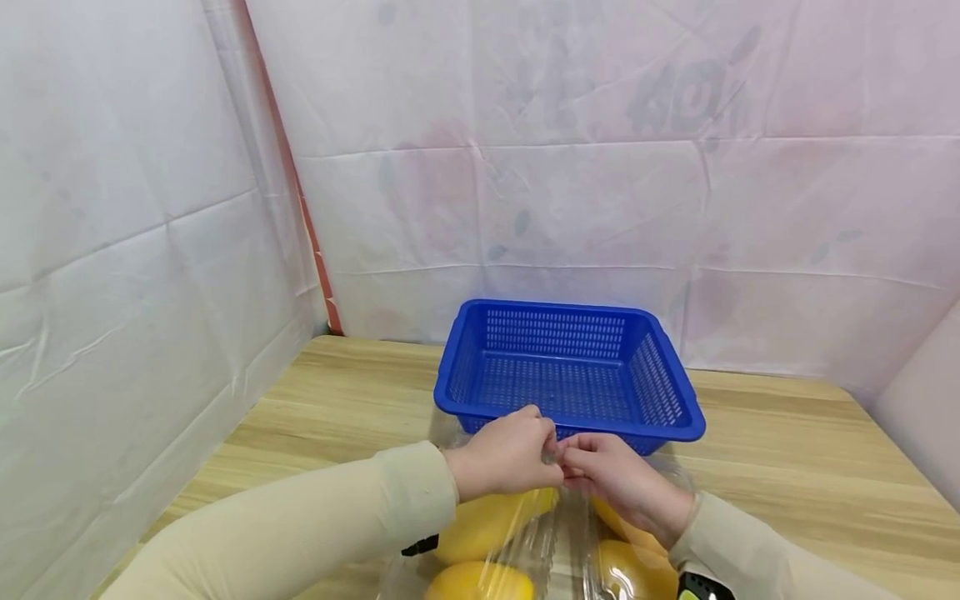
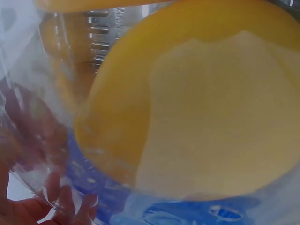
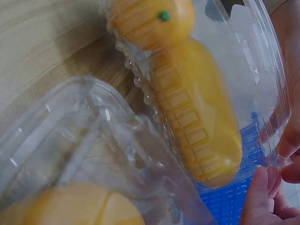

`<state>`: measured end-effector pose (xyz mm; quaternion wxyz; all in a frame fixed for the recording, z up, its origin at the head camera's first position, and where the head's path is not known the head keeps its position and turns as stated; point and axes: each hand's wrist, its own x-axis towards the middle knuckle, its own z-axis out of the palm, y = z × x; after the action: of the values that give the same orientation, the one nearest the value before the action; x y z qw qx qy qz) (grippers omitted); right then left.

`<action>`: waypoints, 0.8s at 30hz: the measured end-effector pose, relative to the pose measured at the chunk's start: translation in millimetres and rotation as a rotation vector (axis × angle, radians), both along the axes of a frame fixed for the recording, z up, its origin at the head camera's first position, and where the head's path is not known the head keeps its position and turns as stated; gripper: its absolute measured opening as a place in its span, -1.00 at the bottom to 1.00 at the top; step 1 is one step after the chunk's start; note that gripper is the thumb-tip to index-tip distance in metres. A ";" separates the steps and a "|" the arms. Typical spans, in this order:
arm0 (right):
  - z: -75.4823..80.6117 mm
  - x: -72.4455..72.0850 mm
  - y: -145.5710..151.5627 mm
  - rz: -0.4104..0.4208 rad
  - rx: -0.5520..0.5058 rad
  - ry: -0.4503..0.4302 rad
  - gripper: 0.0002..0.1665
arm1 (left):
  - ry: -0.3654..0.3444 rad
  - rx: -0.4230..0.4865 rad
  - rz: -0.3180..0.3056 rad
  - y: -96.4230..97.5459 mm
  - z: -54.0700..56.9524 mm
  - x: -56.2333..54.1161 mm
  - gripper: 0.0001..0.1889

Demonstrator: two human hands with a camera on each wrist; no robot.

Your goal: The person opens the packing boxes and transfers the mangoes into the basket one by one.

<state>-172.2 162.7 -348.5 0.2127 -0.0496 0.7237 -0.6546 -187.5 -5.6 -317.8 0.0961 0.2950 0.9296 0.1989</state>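
A clear plastic clamshell container [image 3: 251, 51] holds an orange [image 3: 154, 21] with a green stem spot and a long yellow mango-shaped fruit [image 3: 206, 117]. My left hand [image 1: 510, 452] and right hand [image 1: 618, 477] meet at its far edge, fingers bent, pinching the thin clear rim. The left wrist view shows a large yellow fruit [image 2: 187, 117] close up behind the plastic. Beneath my right forearm lies a second clear container [image 3: 84, 126], with yellow-orange fruit [image 1: 637, 571] inside. Sleeves and glare hide parts of both containers.
Just beyond my hands stands a blue perforated basket [image 1: 562, 307] with nothing in it. The wood-grain table [image 1: 780, 442] extends to both sides. Pale sheets [image 1: 585, 208] hang behind the table and along its left side.
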 end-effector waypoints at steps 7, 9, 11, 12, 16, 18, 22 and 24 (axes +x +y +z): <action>0.6 -2.5 -2.0 0.006 0.042 0.012 -0.79 | -0.006 0.012 0.001 -0.2 -1.2 -2.8 -0.86; 0.8 -3.6 -2.8 0.014 0.043 0.015 -0.79 | -0.008 0.013 0.003 -1.1 -1.1 -3.5 -0.87; 1.1 -4.5 -3.6 0.011 0.045 0.015 -0.78 | -0.004 0.012 0.000 -1.8 -1.1 -4.3 -0.88; 1.1 -4.8 -3.8 0.010 0.044 0.017 -0.78 | -0.003 0.011 -0.004 -2.0 -1.1 -4.7 -0.88; 0.5 -5.2 -3.5 0.000 0.050 0.022 -0.79 | 0.000 0.007 -0.024 -1.4 -1.6 -6.6 -0.88; 0.0 -5.3 -3.0 -0.001 0.053 0.022 -0.80 | 0.000 0.005 -0.031 -0.8 -2.2 -7.2 -0.88; 0.6 -5.9 -1.8 0.008 0.049 0.019 -0.82 | 0.016 0.004 -0.037 -0.4 -3.1 -7.7 -0.89; 1.2 -6.3 -0.7 0.014 0.042 0.017 -0.81 | 0.023 0.007 -0.040 -0.2 -3.3 -7.8 -0.89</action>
<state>-178.5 162.0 -347.2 0.2124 -0.0558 0.7385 -0.6374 -195.3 -5.8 -321.0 0.0881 0.3163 0.9239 0.1966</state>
